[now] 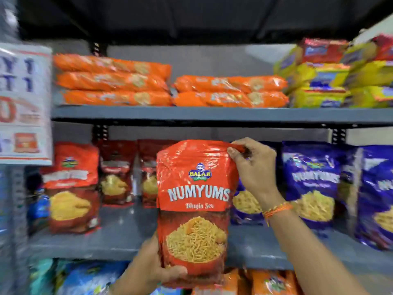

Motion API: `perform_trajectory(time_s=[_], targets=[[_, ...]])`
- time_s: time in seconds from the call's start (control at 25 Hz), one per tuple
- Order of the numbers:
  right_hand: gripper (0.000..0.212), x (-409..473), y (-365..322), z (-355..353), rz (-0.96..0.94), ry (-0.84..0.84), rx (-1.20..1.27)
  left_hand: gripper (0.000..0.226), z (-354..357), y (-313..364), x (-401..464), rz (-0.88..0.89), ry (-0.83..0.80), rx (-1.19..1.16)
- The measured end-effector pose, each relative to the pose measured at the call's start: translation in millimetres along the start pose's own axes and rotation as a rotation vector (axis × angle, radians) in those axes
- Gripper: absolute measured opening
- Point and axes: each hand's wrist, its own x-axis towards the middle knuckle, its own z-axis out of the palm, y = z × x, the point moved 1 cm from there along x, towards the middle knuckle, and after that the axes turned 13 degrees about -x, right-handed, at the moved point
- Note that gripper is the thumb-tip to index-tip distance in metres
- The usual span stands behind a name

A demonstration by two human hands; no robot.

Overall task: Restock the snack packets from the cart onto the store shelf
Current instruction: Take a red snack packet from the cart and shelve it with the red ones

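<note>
A red snack packet [194,188] labelled Numyums Bhujia Sev is held upright in front of the middle grey shelf [119,237]. My left hand [155,267] grips its bottom edge from below. My right hand [253,165] pinches its top right corner. The packet hangs in front of a gap between the red packets [72,188] standing at the left and the blue packets [312,182] at the right. More red packets [118,171] stand further back on the same shelf. The cart is out of view.
The upper shelf [212,114] carries stacked orange biscuit rolls [114,81] and yellow packs [319,84]. A white offer sign [23,103] hangs at the left. Below the middle shelf lie blue packets [85,277] and orange packets [268,282].
</note>
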Motion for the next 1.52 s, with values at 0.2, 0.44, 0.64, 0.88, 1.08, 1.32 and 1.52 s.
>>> perform_trajectory(time_s=[0.2, 0.44, 0.64, 0.88, 1.08, 1.32, 1.52], targets=[[0.021, 18.3, -44.8, 114.6, -0.088, -0.126, -0.201, 0.103, -116.5, -9.2, 5.0, 0.024, 0.159, 0.062], [0.026, 32.3, -54.8, 186.5, 0.031, -0.188, -0.313, 0.116, -165.1, -30.9, 42.9, 0.009, 0.153, 0.038], [0.039, 34.2, -45.7, 185.2, 0.036, -0.173, -0.352, 0.114, -171.8, -45.6, 68.3, -0.021, 0.113, 0.068], [0.09, -66.8, 41.3, 134.9, 0.477, -0.19, -0.163, 0.091, -170.6, -56.2, 66.2, -0.043, 0.189, 0.019], [0.141, -114.7, 90.4, 142.9, 0.622, -0.51, -0.113, 0.094, -162.1, -56.9, 64.1, -0.038, 0.215, -0.037], [0.11, -106.9, 92.7, 158.0, 0.577, -0.638, -0.007, 0.105, -156.6, -47.9, 59.2, -0.048, 0.267, -0.044], [0.091, -112.8, 92.6, 140.8, 0.513, -0.602, -0.044, 0.109, -158.6, -44.4, 54.7, -0.029, 0.303, -0.069]])
